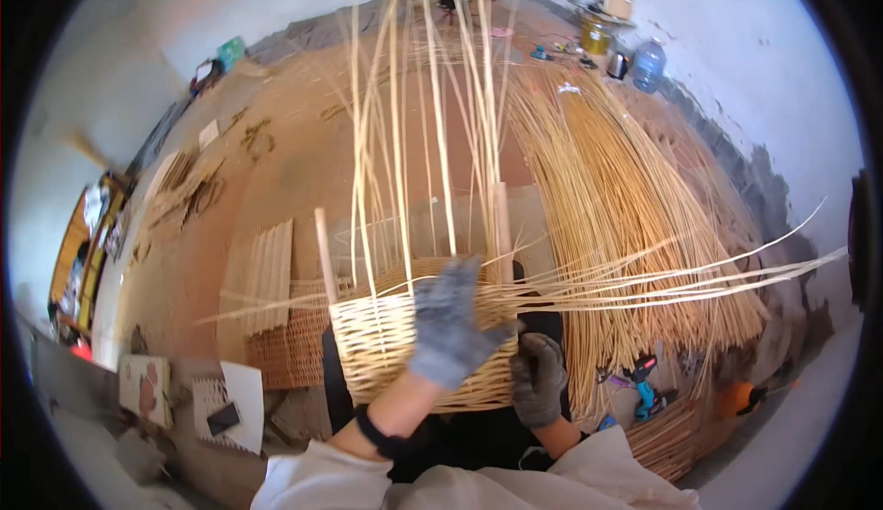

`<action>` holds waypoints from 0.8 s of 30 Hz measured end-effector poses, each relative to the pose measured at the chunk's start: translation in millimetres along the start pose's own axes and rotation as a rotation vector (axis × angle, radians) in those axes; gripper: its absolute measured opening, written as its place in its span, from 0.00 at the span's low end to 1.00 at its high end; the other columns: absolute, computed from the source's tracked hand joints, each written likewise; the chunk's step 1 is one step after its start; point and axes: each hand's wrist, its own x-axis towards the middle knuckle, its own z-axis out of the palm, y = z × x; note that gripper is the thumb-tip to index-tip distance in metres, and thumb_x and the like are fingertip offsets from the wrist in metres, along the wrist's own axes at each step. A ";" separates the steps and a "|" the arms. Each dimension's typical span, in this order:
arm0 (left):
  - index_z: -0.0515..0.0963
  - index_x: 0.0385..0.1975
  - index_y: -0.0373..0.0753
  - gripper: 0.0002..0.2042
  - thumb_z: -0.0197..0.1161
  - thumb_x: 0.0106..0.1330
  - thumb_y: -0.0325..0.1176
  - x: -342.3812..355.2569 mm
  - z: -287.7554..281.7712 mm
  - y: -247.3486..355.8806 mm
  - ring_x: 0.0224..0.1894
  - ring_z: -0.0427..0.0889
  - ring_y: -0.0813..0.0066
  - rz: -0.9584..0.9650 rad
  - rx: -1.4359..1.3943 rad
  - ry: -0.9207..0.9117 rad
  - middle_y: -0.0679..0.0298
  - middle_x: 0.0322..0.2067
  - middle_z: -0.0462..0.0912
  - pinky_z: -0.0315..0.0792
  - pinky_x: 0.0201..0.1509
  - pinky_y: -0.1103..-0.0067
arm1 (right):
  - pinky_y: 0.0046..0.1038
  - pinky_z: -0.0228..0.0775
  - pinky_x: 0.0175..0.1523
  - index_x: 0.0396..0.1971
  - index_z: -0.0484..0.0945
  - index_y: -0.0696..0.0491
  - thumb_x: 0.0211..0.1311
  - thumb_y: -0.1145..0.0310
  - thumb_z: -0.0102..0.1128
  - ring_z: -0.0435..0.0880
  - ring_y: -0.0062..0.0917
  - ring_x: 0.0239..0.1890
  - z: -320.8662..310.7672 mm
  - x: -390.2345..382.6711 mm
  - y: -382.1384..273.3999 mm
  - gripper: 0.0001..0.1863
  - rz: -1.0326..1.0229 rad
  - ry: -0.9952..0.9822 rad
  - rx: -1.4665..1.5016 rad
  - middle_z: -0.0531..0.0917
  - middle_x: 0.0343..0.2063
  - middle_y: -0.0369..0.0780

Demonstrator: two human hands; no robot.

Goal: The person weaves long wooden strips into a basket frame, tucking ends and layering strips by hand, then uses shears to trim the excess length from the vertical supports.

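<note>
A half-woven wicker basket (pixel 372 340) rests on my lap, with tall pale stakes (pixel 397 142) rising from its rim. Wooden posts stand at its corners, among them a left post (pixel 325 252) and a right post (pixel 503 229). My left hand (pixel 452 326), in a grey glove, lies against the front wall with its fingers stretched up to the rim and thumb spread right. Beside the basket's right corner, my gloved right hand (pixel 539 377) has curled fingers; what they hold, if anything, is hidden. Long loose weavers (pixel 681 285) stick out to the right from the rim.
A big bundle of willow rods (pixel 616 225) covers the floor at right. Near it lie a blue cordless drill (pixel 647 395) and shorter rods (pixel 664 441). A brown woven panel (pixel 292 349) sits left of the basket. Farther back right stands a water jug (pixel 649 64).
</note>
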 end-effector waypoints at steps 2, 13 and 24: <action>0.54 0.57 0.36 0.42 0.57 0.45 0.58 24.8 4.3 26.8 0.61 0.53 0.64 -0.141 0.128 -0.420 0.58 0.58 0.57 0.39 0.61 0.54 | 0.27 0.70 0.40 0.34 0.73 0.57 0.53 0.73 0.53 0.77 0.32 0.35 -2.4 0.0 8.3 0.08 -0.046 -0.015 0.062 0.75 0.36 0.44; 0.70 0.42 0.40 0.30 0.66 0.35 0.45 35.6 -44.6 -42.3 0.42 0.74 0.59 -0.289 0.007 0.159 0.54 0.38 0.75 0.60 0.51 0.68 | 0.23 0.68 0.37 0.31 0.76 0.58 0.56 0.64 0.54 0.76 0.21 0.29 -27.6 46.3 73.6 0.12 0.207 -0.140 0.025 0.79 0.25 0.40; 0.70 0.35 0.31 0.19 0.67 0.47 0.33 -44.9 -130.4 -186.8 0.30 0.77 0.71 -0.601 -1.475 0.090 0.58 0.28 0.76 0.74 0.33 0.78 | 0.27 0.70 0.38 0.43 0.69 0.61 0.50 0.49 0.57 0.77 0.29 0.33 -100.5 222.9 79.1 0.30 0.511 -0.233 -0.021 0.78 0.34 0.45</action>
